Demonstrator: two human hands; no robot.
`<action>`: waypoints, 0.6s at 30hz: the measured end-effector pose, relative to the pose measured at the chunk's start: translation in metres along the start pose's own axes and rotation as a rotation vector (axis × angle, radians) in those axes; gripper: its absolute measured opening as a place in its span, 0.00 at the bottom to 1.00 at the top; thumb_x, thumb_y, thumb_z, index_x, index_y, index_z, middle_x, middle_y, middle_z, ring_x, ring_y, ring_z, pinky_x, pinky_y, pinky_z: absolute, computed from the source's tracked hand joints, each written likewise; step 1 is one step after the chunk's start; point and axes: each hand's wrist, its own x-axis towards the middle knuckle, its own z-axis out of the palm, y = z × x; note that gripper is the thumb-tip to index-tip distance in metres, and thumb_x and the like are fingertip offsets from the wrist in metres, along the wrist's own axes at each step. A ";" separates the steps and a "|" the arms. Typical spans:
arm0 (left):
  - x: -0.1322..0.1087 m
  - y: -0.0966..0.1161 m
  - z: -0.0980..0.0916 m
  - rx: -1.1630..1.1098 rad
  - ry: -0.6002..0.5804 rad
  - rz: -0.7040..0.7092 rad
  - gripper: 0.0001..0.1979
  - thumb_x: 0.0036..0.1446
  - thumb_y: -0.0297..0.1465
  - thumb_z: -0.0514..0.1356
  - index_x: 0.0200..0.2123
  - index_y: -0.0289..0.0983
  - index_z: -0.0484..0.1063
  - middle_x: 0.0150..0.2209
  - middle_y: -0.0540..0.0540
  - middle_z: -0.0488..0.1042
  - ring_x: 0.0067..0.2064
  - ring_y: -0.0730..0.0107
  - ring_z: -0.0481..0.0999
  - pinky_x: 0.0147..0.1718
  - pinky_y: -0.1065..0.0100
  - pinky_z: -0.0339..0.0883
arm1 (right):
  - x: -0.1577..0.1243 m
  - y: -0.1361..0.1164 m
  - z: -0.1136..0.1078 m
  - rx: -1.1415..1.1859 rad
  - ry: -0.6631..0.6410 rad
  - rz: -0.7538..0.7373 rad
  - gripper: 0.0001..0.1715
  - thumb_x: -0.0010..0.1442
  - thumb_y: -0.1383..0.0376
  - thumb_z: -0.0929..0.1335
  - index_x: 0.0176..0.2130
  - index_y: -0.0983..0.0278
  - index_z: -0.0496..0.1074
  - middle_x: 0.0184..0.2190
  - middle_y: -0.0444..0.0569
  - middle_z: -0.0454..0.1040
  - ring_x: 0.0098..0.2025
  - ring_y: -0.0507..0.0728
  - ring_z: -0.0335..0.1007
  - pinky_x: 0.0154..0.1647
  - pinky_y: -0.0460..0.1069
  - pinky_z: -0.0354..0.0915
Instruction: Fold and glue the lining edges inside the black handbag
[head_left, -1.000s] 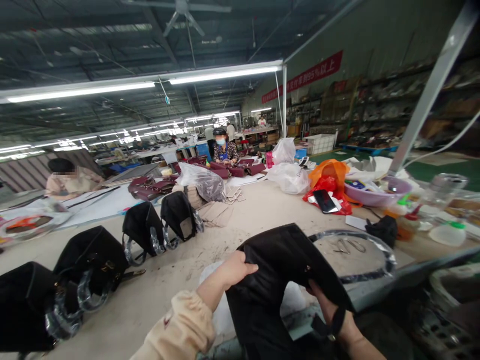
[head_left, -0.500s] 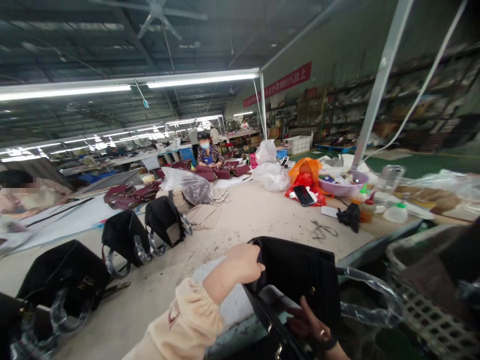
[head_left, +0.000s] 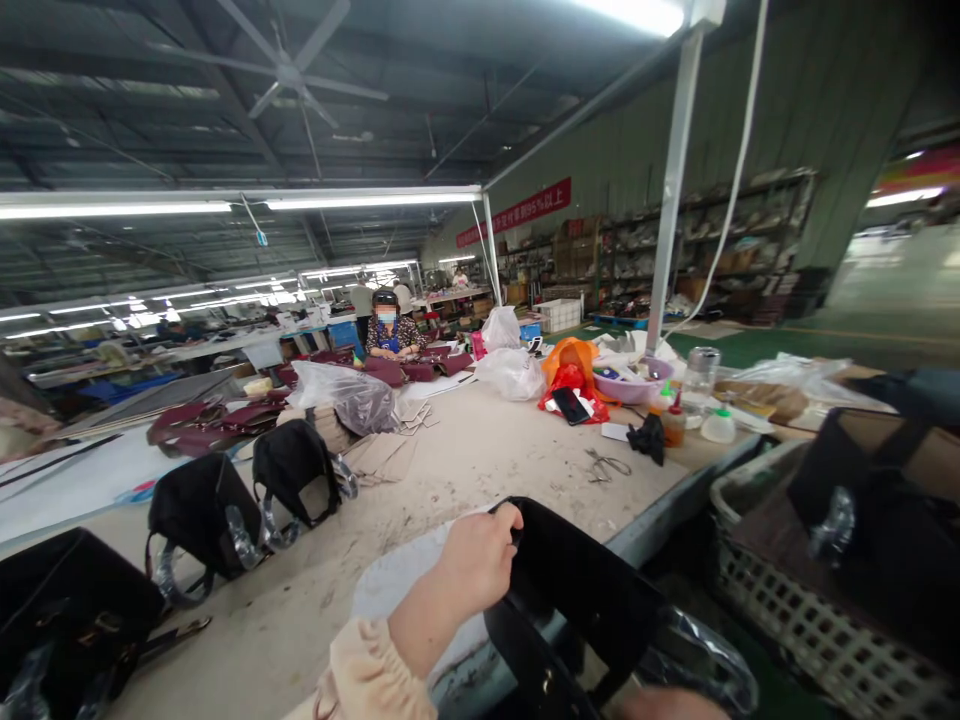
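Right at the near edge of my beige worktable (head_left: 480,430) I've got a black fabric bag (head_left: 577,570), with a row of black fabric bags (head_left: 199,505) over to its left. Past it lie metal scissors (head_left: 607,465), and further back there's a round lilac plastic basin (head_left: 637,388). Off the table to my right is a pale latticed plastic basket (head_left: 825,625), another black bag (head_left: 900,540) on top.

Black bag (head_left: 581,575) sits lower in view; right hand (head_left: 670,703) drops to bottom edge, mostly cut off. View swings right: crate (head_left: 795,610) shows more fully, left-side co-worker (head_left: 21,428) nearly gone.
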 end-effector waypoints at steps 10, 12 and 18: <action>-0.014 0.006 0.001 -0.064 0.024 0.073 0.17 0.49 0.21 0.50 0.44 0.40 0.61 0.29 0.49 0.75 0.32 0.64 0.74 0.29 0.68 0.57 | 0.089 -0.085 -0.009 -0.469 -0.100 -0.554 0.21 0.56 0.74 0.61 0.49 0.62 0.69 0.48 0.51 0.70 0.50 0.56 0.66 0.51 0.49 0.62; -0.018 0.002 0.001 -0.105 0.023 0.065 0.17 0.49 0.21 0.50 0.44 0.40 0.61 0.28 0.51 0.74 0.33 0.66 0.74 0.30 0.69 0.59 | 0.100 -0.082 0.000 -0.534 -0.134 -0.573 0.15 0.59 0.71 0.62 0.45 0.63 0.71 0.46 0.51 0.71 0.47 0.56 0.67 0.47 0.49 0.63; -0.033 -0.006 -0.001 -0.122 0.165 -0.026 0.29 0.46 0.26 0.58 0.54 0.39 0.59 0.51 0.43 0.69 0.53 0.59 0.67 0.51 0.60 0.59 | 0.118 -0.085 0.007 -0.686 -0.213 -0.558 0.10 0.61 0.67 0.62 0.35 0.63 0.72 0.34 0.48 0.73 0.35 0.54 0.68 0.32 0.47 0.60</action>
